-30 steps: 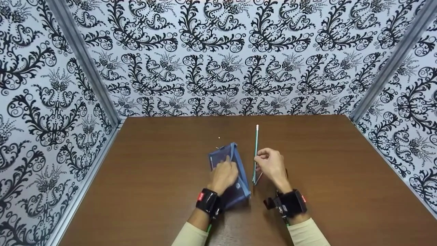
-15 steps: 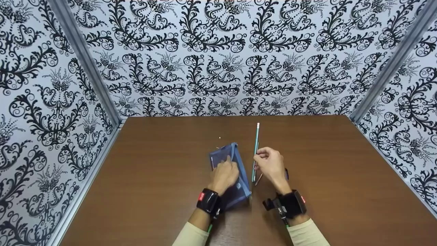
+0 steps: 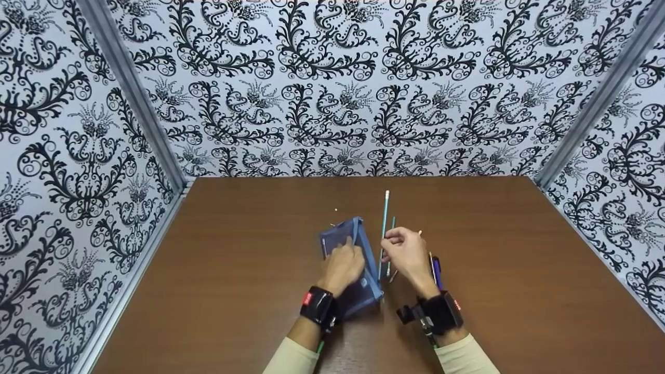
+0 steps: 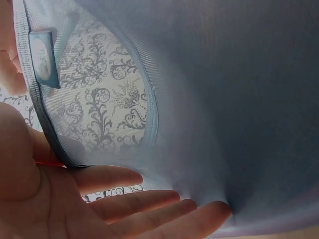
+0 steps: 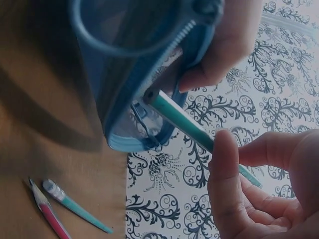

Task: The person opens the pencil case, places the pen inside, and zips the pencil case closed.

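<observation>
The left hand [image 3: 343, 265] holds the soft blue pouch [image 3: 363, 282], with its thumb at the open zipper side and its fingers against the see-through cloth. The right hand [image 3: 408, 252] pinches a green-blue pencil [image 3: 384, 218] between thumb and fingers. One end of that pencil is at the pouch's open mouth, just left of the right hand; it is hard to tell if the tip is inside. Below the right hand, a short eraser pencil [image 5: 75, 209] and a red pencil [image 5: 52, 221] lie close together. A blue pen [image 3: 437, 272] lies just right of that hand's wrist.
</observation>
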Tool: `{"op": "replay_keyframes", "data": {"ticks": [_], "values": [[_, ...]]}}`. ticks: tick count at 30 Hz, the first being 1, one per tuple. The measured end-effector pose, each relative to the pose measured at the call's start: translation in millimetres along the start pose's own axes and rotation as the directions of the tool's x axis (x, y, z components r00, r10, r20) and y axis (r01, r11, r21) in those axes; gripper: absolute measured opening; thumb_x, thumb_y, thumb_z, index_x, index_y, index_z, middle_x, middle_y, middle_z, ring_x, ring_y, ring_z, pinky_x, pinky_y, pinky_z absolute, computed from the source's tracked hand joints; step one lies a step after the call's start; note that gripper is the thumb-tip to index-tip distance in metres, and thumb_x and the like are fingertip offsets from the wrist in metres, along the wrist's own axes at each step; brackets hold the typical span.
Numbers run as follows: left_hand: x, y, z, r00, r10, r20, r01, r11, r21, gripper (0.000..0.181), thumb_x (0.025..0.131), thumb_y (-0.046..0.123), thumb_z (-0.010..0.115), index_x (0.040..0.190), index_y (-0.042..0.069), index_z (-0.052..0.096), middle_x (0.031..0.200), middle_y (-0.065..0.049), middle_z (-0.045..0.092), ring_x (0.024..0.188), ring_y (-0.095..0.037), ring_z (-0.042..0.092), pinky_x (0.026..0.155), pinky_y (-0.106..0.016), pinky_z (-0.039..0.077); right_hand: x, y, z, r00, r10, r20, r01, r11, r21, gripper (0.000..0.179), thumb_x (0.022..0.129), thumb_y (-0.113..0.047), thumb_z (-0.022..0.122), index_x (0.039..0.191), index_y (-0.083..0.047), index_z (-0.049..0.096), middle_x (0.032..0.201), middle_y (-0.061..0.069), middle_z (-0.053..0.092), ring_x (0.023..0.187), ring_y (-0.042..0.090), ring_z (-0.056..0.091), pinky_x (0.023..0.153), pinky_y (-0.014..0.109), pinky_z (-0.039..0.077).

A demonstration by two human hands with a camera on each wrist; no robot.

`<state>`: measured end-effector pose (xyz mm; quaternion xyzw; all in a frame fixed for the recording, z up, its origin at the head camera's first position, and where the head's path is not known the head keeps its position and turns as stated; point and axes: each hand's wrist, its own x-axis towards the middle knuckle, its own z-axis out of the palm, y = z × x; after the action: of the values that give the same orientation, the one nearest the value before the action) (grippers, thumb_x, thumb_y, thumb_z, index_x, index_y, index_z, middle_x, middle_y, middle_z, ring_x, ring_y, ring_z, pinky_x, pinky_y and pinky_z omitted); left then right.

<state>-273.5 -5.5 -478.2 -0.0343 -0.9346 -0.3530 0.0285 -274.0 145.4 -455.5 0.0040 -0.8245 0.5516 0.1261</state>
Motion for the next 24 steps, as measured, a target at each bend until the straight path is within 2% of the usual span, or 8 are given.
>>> {"op": "replay_keyframes", "data": {"ticks": [4,7,15,24], "values": [[0.4,0.2,-0.4,1.0,0.012,0.0,-0.012,1.0,0.011,0.055,0.101,0.025,0.03,0.14,-0.008,0.05,0.135,-0.026,0.058,0.118,-0.042,0.059,0.095,-0.053,0.049,-1.4,0.7,4.1,1.0,0.01,0.02,-0.01,1.0,-0.007,0.016,0.082,0.001,0.061,0.095,0.008,0.068,0.08,0.018,0.072,0.06,0.034,0.07,0.058,0.046,0.058],[1.2,0.0,-0.1,1.0,0.011,-0.002,-0.01,1.0,0.015,0.055,0.101,0.025,0.031,0.14,-0.008,0.05,0.132,-0.027,0.059,0.116,-0.042,0.061,0.093,-0.053,0.05,-2.0,1.0,6.7,0.999,0.019,0.029,-0.019,1.0,0.003,0.015,0.082,0.001,0.061,0.094,0.008,0.067,0.078,0.016,0.071,0.062,0.036,0.07,0.058,0.047,0.058],[1.6,-0.8,0.7,1.0,0.011,-0.008,-0.011,1.0,0.003,0.055,0.101,0.025,0.031,0.14,-0.009,0.049,0.13,-0.029,0.059,0.114,-0.043,0.061,0.093,-0.055,0.049,-3.6,2.9,9.7,0.998,0.016,0.062,-0.017,1.0,0.013,0.016,0.082,0.002,0.062,0.095,0.01,0.067,0.08,0.023,0.071,0.057,0.029,0.069,0.059,0.049,0.058],[0.2,-0.8,0.0,1.0,0.003,-0.002,-0.003,1.0,-0.013,0.056,0.101,0.025,0.032,0.142,-0.01,0.046,0.133,-0.03,0.057,0.111,-0.044,0.062,0.092,-0.055,0.049,-2.7,7.4,13.2,0.995,0.056,0.086,-0.057,0.998,0.011,0.015,0.082,0.003,0.061,0.095,0.008,0.067,0.075,0.011,0.071,0.057,0.026,0.069,0.057,0.043,0.059]]}}
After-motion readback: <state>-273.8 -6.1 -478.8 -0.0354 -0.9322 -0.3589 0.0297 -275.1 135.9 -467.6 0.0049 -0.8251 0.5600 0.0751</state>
